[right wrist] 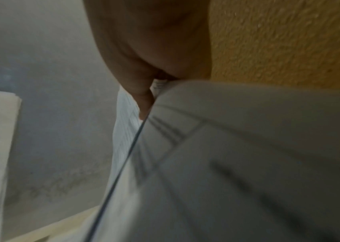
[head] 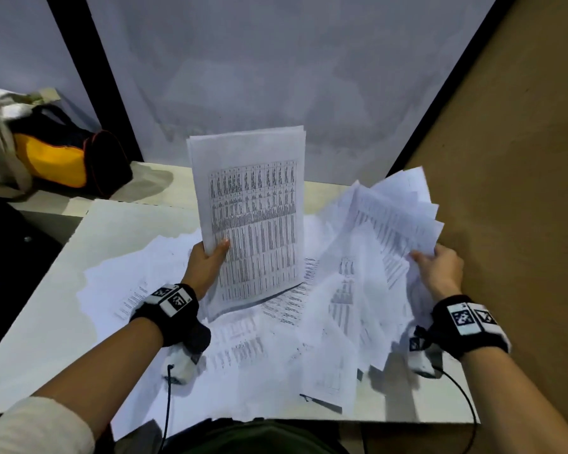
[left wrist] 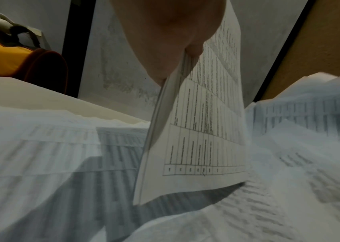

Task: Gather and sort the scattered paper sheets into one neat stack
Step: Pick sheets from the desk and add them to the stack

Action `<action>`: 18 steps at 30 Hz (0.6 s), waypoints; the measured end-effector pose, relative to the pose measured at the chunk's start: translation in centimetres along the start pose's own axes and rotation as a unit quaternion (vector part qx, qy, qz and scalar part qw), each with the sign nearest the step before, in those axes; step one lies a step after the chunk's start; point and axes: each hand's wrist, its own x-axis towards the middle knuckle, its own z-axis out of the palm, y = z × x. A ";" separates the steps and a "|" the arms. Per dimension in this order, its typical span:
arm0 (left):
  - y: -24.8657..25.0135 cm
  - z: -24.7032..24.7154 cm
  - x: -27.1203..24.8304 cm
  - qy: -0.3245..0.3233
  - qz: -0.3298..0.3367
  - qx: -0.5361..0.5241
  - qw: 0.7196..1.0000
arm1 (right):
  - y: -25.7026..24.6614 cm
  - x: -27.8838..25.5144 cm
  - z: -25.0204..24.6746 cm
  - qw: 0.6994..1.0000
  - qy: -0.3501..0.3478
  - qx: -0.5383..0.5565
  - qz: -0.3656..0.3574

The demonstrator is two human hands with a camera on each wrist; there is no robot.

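Right now the pale worktop in front of me is covered across its middle and right side by scattered printed sheets, overlapping at all angles. Behind it stands a grey wall panel, with a brown board rising along the right. Off to the far left a yellow and black bag sits on a lower surface.

My left hand grips a squared-up stack near its lower left edge, thumb across the printed table on the front, fingers hidden behind. That stack stands nearly upright, its bottom corner just above the loose papers; the left wrist view shows its sheet edges fairly even.

My right hand clutches a messy fan of sheets, lifted and splayed toward the brown board, thumb on top. A dark pen lies near the worktop's front edge.
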 end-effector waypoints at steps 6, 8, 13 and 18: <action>-0.4 0.0 -0.4 -0.006 -0.007 -0.002 1.000 | 1.8 1.1 0.3 0.999 -0.011 0.044 0.026; -0.5 0.0 -0.4 -0.014 -0.018 0.002 1.000 | 3.4 1.2 1.3 0.995 -0.024 0.066 0.068; -0.1 0.0 -0.5 -0.013 -0.009 0.025 1.000 | 7.0 1.4 3.1 0.985 -0.049 0.100 0.134; -0.5 0.5 -0.4 -0.013 -0.017 0.031 0.999 | 9.1 1.3 4.5 0.975 -0.138 -0.020 0.171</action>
